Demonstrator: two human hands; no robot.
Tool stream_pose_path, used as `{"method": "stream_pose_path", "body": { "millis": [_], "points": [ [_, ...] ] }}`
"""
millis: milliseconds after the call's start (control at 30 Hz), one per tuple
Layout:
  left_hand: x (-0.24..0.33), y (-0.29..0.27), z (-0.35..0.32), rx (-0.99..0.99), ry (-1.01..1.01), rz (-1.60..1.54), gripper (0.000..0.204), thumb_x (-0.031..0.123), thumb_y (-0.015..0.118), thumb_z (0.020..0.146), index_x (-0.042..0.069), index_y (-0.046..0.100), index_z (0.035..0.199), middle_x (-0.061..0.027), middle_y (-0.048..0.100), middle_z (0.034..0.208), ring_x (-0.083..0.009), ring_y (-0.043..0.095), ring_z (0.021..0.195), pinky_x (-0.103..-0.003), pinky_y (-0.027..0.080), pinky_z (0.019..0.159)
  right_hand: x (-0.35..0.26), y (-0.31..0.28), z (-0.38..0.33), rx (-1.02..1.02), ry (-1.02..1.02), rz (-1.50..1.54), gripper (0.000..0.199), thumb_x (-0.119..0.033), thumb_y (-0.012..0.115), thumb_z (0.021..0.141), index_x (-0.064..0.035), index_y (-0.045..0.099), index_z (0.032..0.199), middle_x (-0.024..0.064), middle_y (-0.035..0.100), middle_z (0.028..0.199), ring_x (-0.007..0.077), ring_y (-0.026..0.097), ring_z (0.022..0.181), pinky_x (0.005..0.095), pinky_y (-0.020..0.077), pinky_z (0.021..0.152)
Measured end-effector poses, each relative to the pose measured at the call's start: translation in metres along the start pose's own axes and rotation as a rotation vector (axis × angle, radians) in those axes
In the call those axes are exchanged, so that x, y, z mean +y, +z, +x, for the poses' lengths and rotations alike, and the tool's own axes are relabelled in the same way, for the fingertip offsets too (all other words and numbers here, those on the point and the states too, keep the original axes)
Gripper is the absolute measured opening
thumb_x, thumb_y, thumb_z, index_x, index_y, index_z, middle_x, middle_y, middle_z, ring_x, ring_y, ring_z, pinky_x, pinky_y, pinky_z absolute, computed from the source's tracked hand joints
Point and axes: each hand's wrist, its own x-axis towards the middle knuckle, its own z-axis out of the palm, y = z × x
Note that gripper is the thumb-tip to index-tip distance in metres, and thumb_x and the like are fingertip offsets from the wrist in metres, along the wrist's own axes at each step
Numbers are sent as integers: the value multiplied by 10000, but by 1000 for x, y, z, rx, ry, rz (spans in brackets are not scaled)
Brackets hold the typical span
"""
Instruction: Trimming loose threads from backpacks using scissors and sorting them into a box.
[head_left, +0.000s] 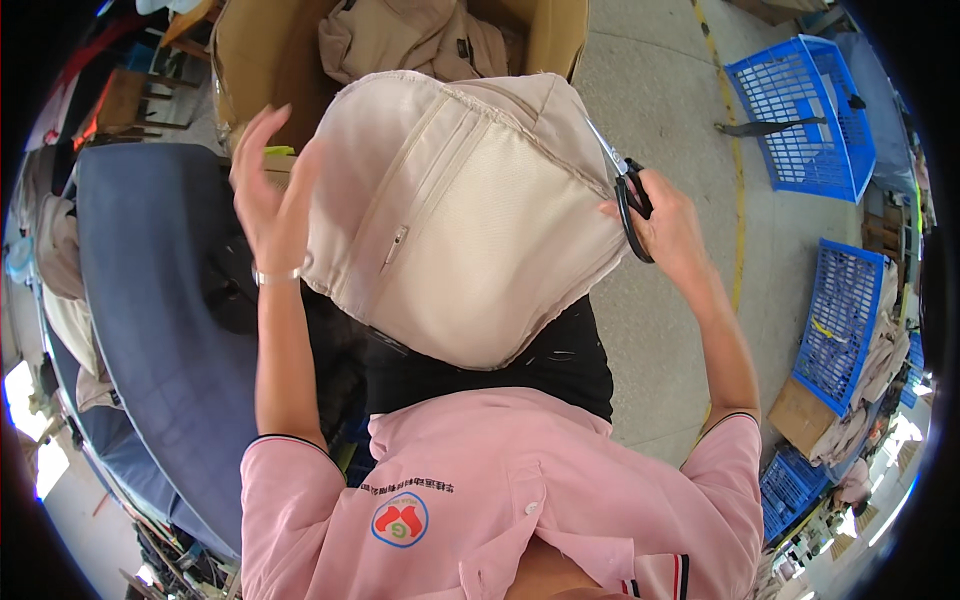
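Observation:
A beige sewn fabric piece point(480, 220), which looks like a bag panel with a zipper and raw seam edges, lies across my lap. My right hand point(675, 225) is closed round black-handled scissors point(632, 200) at its right edge. Their metal blades point up and away along that edge, and one fingertip touches the fabric. On the other side, my left hand point(268, 195) is raised by the fabric's left edge. Its fingers are spread and slightly blurred, with nothing seen in them; whether it touches the cloth, I cannot tell.
Beyond my lap stands a cardboard box point(265, 60) with more beige fabric pieces point(415, 40) inside. A dark blue-grey padded surface point(150, 300) curves along my left. Blue plastic crates point(805, 120) stand on the concrete floor point(655, 330) to the right, some beside beige cloth.

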Motion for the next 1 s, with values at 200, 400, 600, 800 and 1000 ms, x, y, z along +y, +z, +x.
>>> {"method": "stream_pose_path", "body": {
  "millis": [200, 400, 600, 800, 1000],
  "points": [
    [-31, -16, -151, 282, -677, -291, 594, 178, 736, 889, -19, 455, 1373, -105, 510, 1326, -190, 488, 1183, -334, 363, 1038, -25, 4, 21, 109, 21, 210, 522, -480, 777, 808, -19, 535, 845, 99, 555, 700, 224, 519, 604, 347, 462, 592],
    [-4, -3, -195, 71, -1047, -901, 467, 136, 706, 906, 4, 518, 1312, -96, 595, 1288, -161, 565, 1155, -312, 432, 1002, -25, 23, 10, 109, 137, 266, 486, -441, 807, 795, -33, 545, 833, 35, 529, 664, 130, 495, 616, 299, 441, 585],
    [12, -27, -112, 111, -710, -802, 331, 61, 708, 871, 15, 604, 1181, -49, 666, 1131, -123, 616, 995, -266, 471, 901, -34, 10, -27, 6, 359, 578, 432, -391, 796, 815, -26, 565, 840, -3, 488, 671, 86, 455, 632, 290, 404, 564],
    [0, -45, -32, -128, -465, -757, 337, 62, 667, 914, 4, 583, 1234, -42, 657, 1174, -114, 600, 1040, -260, 448, 939, -40, 46, -57, -76, 285, 539, 421, -353, 798, 797, -13, 560, 872, 40, 558, 737, 138, 484, 681, 322, 427, 617],
    [-32, -24, -36, -247, -499, -729, 412, 86, 642, 946, 13, 526, 1335, -48, 618, 1276, -123, 567, 1140, -270, 417, 999, -49, 55, -1, 162, 275, 1027, 321, -187, 804, 812, 10, 571, 911, 50, 639, 808, 110, 584, 755, 283, 484, 706]
  ]
}}
